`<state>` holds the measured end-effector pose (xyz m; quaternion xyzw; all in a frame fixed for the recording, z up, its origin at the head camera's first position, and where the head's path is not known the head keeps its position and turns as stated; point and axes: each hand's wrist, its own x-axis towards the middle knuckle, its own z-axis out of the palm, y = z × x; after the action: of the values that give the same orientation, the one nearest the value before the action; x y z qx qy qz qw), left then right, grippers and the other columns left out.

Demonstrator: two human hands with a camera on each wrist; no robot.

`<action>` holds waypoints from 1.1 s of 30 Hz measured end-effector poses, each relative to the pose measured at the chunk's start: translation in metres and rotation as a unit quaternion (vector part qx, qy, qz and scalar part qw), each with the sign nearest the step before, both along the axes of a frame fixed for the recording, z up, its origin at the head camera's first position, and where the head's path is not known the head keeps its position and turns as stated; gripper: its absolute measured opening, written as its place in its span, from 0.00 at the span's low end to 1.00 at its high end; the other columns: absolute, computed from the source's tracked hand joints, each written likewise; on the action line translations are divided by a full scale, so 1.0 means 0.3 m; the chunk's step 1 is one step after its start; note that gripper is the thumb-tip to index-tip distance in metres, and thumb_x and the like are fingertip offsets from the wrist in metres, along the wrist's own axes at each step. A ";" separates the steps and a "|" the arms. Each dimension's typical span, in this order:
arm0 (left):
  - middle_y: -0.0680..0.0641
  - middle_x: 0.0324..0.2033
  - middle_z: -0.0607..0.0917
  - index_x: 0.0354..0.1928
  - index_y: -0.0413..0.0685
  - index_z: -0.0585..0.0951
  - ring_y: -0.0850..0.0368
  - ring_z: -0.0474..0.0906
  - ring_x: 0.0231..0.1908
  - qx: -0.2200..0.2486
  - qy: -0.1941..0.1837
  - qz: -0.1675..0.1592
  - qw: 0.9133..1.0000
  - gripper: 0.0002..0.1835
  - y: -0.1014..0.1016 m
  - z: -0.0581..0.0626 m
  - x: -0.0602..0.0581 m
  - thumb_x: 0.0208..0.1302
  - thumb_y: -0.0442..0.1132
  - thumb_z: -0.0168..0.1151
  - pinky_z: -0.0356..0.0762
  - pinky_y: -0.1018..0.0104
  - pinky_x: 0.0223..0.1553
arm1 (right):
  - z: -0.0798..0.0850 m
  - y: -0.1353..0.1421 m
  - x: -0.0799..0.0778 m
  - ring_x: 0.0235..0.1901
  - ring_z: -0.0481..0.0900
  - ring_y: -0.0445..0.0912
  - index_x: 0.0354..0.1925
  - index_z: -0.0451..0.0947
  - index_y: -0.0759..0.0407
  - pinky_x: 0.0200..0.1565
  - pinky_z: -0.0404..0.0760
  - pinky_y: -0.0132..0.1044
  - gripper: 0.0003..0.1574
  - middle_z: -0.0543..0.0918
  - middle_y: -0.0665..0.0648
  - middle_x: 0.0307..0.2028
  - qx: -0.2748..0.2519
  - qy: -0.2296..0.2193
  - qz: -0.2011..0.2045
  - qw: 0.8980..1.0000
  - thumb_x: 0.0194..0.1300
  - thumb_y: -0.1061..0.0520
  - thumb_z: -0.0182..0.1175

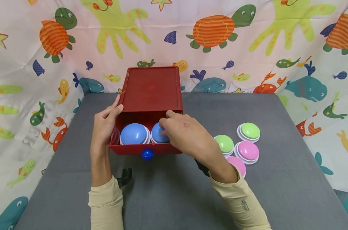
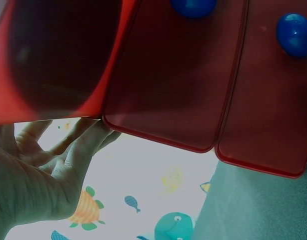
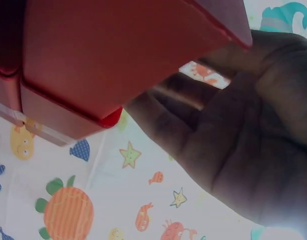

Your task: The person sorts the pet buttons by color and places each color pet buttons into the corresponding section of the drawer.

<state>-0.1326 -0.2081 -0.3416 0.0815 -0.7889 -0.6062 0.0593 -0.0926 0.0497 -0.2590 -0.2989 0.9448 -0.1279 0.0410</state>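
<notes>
A red drawer box [image 1: 151, 88] stands on the table with its top drawer [image 1: 130, 149] pulled out by a blue knob [image 1: 147, 154] side. Two round blue lights with white rims sit in the drawer: a left one [image 1: 133, 134] and a right one [image 1: 159, 134]. My right hand [image 1: 188, 134] reaches over the drawer's right side, fingers curled over the right light and partly covering it; in the right wrist view the drawer wall hides the fingertips. My left hand [image 1: 105, 123] rests against the box's left side, fingers [image 2: 86, 145] fairly straight.
To the right lie two green lights, one nearer [image 1: 224, 143] and one farther [image 1: 250, 131], and two pink lights, one upper [image 1: 249, 150] and one lower [image 1: 238, 165]. Below the pulled-out drawer, further red drawer fronts [image 2: 168, 75] show blue knobs. Printed cloth [image 1: 162, 32] hangs behind the grey table [image 1: 168, 198].
</notes>
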 end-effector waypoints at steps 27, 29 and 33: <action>0.62 0.77 0.70 0.71 0.80 0.72 0.50 0.72 0.73 0.006 0.006 -0.008 1.000 0.24 -0.001 0.003 -0.003 0.75 0.62 0.56 0.79 0.51 0.68 | -0.248 -0.126 0.195 0.40 0.84 0.47 0.42 0.89 0.60 0.47 0.88 0.35 0.10 0.90 0.57 0.42 -0.242 0.379 0.076 0.890 0.60 0.61 0.71; 0.63 0.77 0.70 0.71 0.80 0.72 0.50 0.71 0.73 0.007 0.005 -0.009 1.000 0.24 -0.001 0.004 -0.003 0.75 0.62 0.57 0.79 0.51 0.68 | -0.276 -0.139 0.217 0.44 0.83 0.47 0.43 0.90 0.57 0.49 0.87 0.35 0.10 0.90 0.55 0.46 -0.187 0.367 0.074 0.908 0.62 0.57 0.72; 0.62 0.77 0.69 0.71 0.81 0.71 0.50 0.70 0.75 0.008 0.003 -0.011 1.000 0.25 -0.005 0.010 -0.005 0.75 0.62 0.57 0.78 0.48 0.69 | -0.306 -0.151 0.230 0.52 0.81 0.49 0.49 0.90 0.56 0.54 0.87 0.38 0.17 0.89 0.55 0.52 -0.122 0.348 0.060 0.927 0.62 0.52 0.74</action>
<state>-0.1340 -0.2094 -0.3386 0.0710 -0.7848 -0.6132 0.0545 -0.0234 0.0044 -0.3509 -0.3838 0.8569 -0.1275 -0.3198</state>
